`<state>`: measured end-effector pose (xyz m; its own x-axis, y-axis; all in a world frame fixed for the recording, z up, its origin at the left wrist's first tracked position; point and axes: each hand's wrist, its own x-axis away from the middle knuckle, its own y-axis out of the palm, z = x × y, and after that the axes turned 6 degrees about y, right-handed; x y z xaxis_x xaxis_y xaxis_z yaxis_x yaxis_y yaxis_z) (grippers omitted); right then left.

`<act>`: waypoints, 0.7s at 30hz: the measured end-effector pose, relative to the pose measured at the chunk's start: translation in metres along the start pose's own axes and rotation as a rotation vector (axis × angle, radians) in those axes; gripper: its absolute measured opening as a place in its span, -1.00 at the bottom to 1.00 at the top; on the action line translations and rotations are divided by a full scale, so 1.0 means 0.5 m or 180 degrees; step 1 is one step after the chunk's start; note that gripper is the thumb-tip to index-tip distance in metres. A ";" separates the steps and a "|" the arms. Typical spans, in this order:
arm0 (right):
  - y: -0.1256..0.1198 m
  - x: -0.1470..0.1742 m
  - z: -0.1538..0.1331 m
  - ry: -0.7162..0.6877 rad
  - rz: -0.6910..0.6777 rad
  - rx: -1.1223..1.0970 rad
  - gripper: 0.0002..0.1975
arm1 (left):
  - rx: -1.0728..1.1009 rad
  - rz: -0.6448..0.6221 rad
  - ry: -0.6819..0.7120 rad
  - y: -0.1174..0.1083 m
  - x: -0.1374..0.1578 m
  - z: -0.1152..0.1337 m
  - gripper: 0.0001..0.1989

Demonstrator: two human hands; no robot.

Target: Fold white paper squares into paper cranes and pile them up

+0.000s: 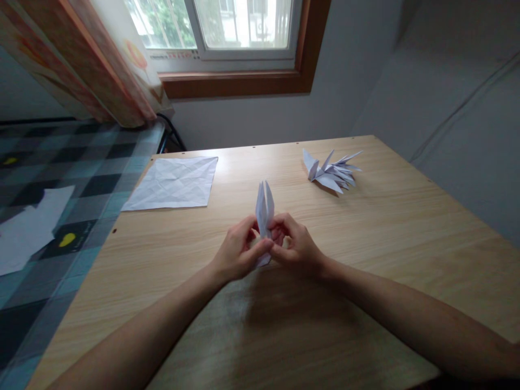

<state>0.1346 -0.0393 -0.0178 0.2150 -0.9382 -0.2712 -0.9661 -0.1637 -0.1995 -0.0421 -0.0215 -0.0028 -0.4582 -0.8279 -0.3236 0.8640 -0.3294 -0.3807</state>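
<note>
Between my hands, a folded white paper piece (265,208) stands upright with two narrow points side by side at its top. My left hand (240,248) pinches it from the left, thumb across its front. From the right, my right hand (296,242) grips the same piece, its thumb meeting the left one. Fingers cover the paper's middle, and a small part of its lower end shows beneath the thumbs. Farther back to the right lies a spiky folded paper model (331,172). At the back left, a creased white paper sheet (174,181) lies flat.
The light wooden table (390,238) ends at the back near the wall. To the left is a checked cloth surface (101,187) with torn white paper (36,230) on it. A curtain (117,70) hangs beside the window (244,27).
</note>
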 end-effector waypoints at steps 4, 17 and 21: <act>-0.003 -0.002 -0.004 -0.0340 -0.0140 0.0305 -0.77 | 0.0520 0.0361 -0.0257 0.001 -0.002 -0.004 -0.74; 0.008 0.001 0.019 -0.0183 0.0114 -0.0106 -0.60 | 0.2125 0.0753 -0.0844 -0.005 -0.019 -0.013 -0.62; 0.006 0.001 0.018 -0.0501 0.0136 0.0128 -0.51 | 0.2160 0.0576 -0.0787 -0.002 -0.017 -0.015 -0.59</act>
<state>0.1332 -0.0378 -0.0269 0.1966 -0.8841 -0.4239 -0.9691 -0.1094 -0.2212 -0.0408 -0.0108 -0.0061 -0.3053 -0.9475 -0.0955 0.8972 -0.3198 0.3046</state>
